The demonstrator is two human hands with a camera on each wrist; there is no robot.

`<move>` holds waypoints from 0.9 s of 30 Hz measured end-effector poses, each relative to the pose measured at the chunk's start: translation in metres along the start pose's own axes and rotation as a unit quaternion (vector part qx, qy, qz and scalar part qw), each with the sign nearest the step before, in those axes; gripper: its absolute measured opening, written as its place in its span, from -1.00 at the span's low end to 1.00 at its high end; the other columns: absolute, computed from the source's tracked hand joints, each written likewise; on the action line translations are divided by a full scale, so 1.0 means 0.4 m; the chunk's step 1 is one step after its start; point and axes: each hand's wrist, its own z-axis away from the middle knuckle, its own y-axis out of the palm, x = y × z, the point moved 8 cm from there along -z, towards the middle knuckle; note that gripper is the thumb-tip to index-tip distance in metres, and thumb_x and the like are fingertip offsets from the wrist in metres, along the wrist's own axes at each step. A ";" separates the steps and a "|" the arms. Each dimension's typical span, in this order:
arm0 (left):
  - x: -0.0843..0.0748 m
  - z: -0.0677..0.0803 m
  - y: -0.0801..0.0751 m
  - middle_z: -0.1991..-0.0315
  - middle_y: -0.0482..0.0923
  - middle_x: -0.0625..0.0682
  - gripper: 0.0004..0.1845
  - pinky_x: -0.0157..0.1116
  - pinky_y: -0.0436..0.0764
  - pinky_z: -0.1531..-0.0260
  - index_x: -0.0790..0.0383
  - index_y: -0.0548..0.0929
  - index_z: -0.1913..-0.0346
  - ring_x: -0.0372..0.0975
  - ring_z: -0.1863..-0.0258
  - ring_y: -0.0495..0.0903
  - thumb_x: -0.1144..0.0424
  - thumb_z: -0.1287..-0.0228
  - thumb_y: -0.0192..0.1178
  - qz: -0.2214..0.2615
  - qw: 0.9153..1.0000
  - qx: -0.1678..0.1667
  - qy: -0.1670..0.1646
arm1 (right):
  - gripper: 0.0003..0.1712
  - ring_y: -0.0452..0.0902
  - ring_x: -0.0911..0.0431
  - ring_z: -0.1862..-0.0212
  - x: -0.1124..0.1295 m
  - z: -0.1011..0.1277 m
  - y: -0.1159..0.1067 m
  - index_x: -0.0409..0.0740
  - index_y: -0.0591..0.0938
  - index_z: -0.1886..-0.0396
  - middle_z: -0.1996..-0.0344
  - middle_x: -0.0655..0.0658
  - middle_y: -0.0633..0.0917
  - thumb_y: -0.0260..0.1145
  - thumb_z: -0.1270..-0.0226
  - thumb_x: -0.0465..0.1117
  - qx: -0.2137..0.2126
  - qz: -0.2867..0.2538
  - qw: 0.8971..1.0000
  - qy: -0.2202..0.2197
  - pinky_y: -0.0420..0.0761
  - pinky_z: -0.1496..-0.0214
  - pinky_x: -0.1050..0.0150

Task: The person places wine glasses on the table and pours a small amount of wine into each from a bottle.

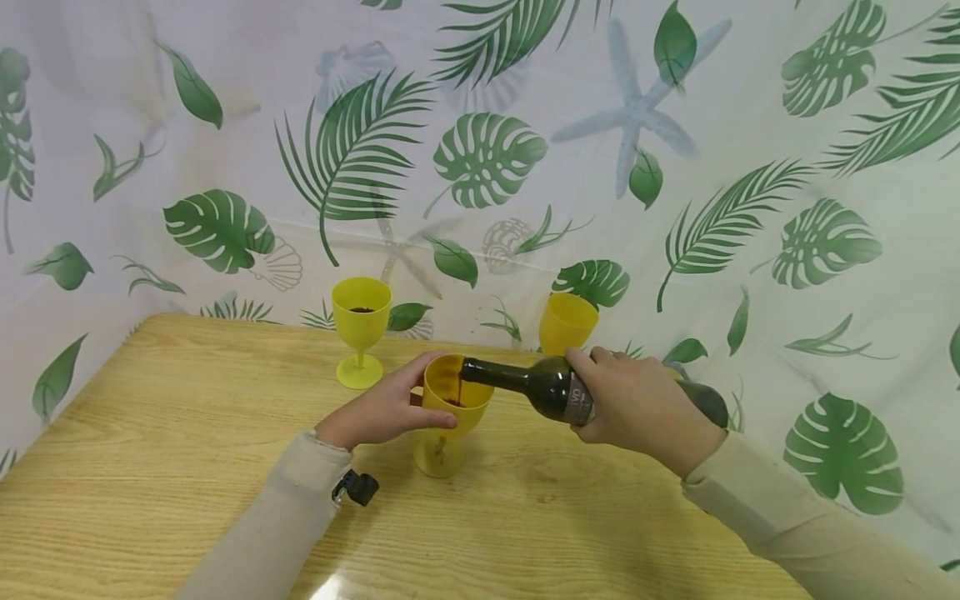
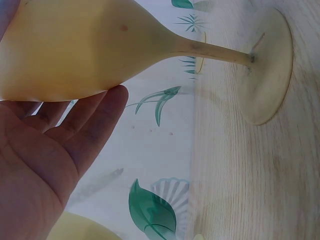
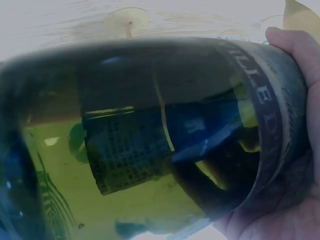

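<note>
A yellow goblet (image 1: 447,421) stands on the wooden table (image 1: 172,467) in front of me, with dark red liquid inside. My left hand (image 1: 382,410) grips its bowl, thumb across the near side; in the left wrist view the goblet's bowl (image 2: 75,45) lies against that hand (image 2: 55,155), its foot (image 2: 267,70) flat on the wood. My right hand (image 1: 637,404) holds a dark green wine bottle (image 1: 540,385) tipped almost level, neck mouth over the goblet's rim, a red stream running in. The bottle (image 3: 150,140) fills the right wrist view, right fingers (image 3: 300,55) curled round it.
A second yellow goblet (image 1: 361,329) with a little dark liquid stands at the back left. A third yellow goblet (image 1: 567,323) stands behind the bottle at the table's far edge. A leaf-printed sheet (image 1: 487,158) hangs behind and to the right of the table.
</note>
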 end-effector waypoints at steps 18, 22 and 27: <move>0.000 -0.002 -0.001 -0.29 0.50 -0.02 -0.18 -0.04 0.55 -0.29 -0.08 0.28 -0.53 -0.14 -0.25 0.52 0.11 -0.29 0.48 0.001 1.000 0.001 0.003 | -0.20 0.50 0.12 0.50 0.001 0.001 0.000 -0.09 0.49 0.03 0.40 -0.05 0.57 0.72 0.19 0.11 -0.002 -0.003 1.000 0.000 0.58 0.55 0.14; 0.000 -0.002 -0.001 -0.29 0.50 -0.02 -0.18 -0.04 0.55 -0.29 -0.06 0.28 -0.53 -0.13 -0.25 0.52 0.10 -0.30 0.48 0.000 1.000 0.002 0.004 | -0.20 0.50 0.12 0.50 0.001 0.000 0.001 -0.09 0.49 0.03 0.40 -0.05 0.57 0.72 0.19 0.11 -0.002 -0.001 1.000 0.001 0.58 0.56 0.14; 0.002 -0.003 -0.002 -0.29 0.49 -0.02 -0.18 -0.04 0.55 -0.28 -0.06 0.28 -0.53 -0.13 -0.24 0.51 0.10 -0.30 0.48 -0.002 1.000 0.001 0.005 | -0.19 0.51 0.11 0.49 0.000 -0.001 0.002 -0.09 0.49 0.02 0.39 -0.06 0.58 0.72 0.19 0.12 0.000 -0.001 1.000 0.001 0.59 0.55 0.13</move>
